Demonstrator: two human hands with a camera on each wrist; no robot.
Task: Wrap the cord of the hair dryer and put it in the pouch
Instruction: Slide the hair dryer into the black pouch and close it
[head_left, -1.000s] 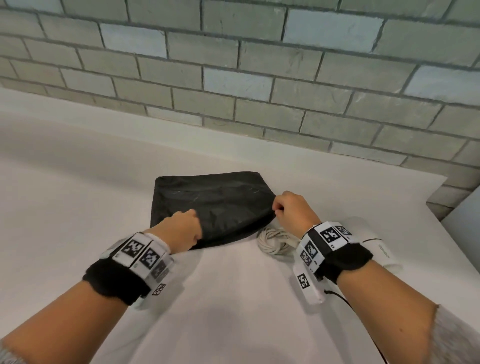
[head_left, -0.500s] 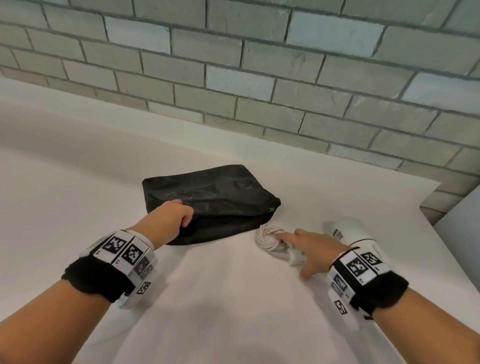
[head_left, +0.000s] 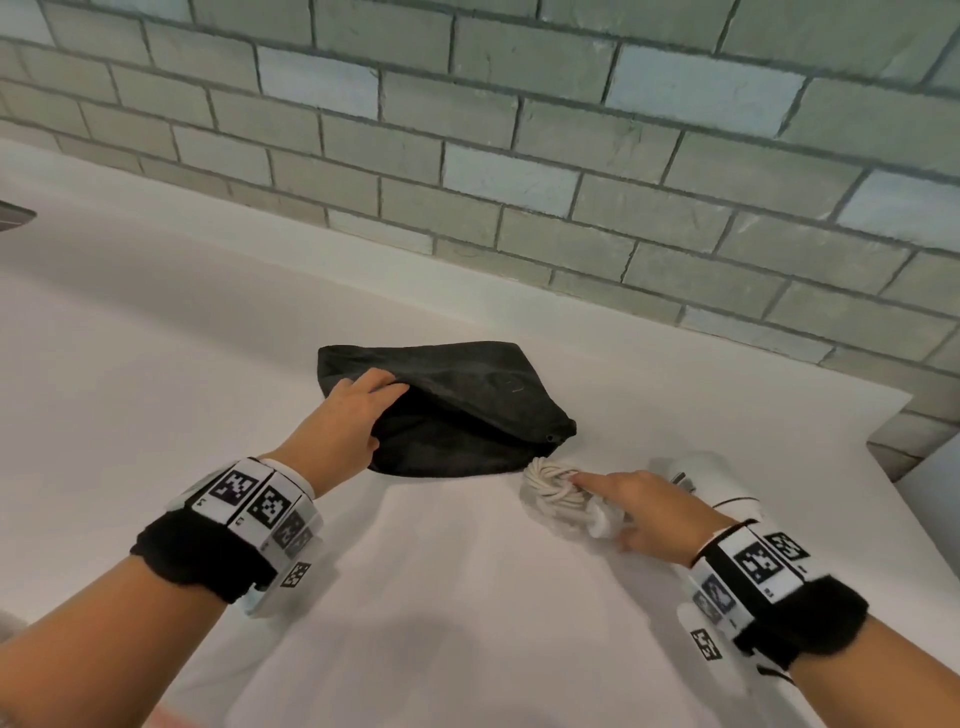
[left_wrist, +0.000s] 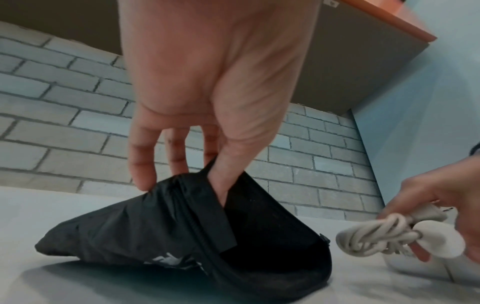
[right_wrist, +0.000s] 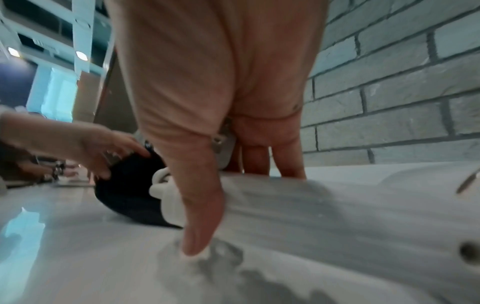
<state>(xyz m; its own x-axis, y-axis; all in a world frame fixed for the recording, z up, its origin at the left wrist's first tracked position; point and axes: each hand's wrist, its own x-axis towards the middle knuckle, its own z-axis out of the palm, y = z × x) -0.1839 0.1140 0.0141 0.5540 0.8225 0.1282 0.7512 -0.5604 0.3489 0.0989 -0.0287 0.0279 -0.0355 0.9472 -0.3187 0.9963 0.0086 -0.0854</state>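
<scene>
The black pouch (head_left: 467, 410) lies on the white counter with its mouth toward me. My left hand (head_left: 363, 410) pinches the upper edge of the mouth and holds it lifted, thumb inside and fingers outside, as the left wrist view shows on the pouch (left_wrist: 155, 232). The white hair dryer (head_left: 719, 480) lies to the right of the pouch. Its cord (head_left: 553, 483) is wound in a bundle at the handle end. My right hand (head_left: 631, 506) grips the handle, index finger stretched onto the bundle. In the right wrist view the thumb and fingers straddle the dryer (right_wrist: 337, 216).
A grey brick wall (head_left: 519, 156) runs along the back of the counter (head_left: 156, 364). The counter ends at a corner on the far right, beside a pale panel (head_left: 935, 483). A dark object (head_left: 13, 215) shows at the far left edge.
My right hand let go of the pouch's right corner and moved right and down onto the dryer handle. My left hand raised the pouch's upper edge, so the mouth now gapes.
</scene>
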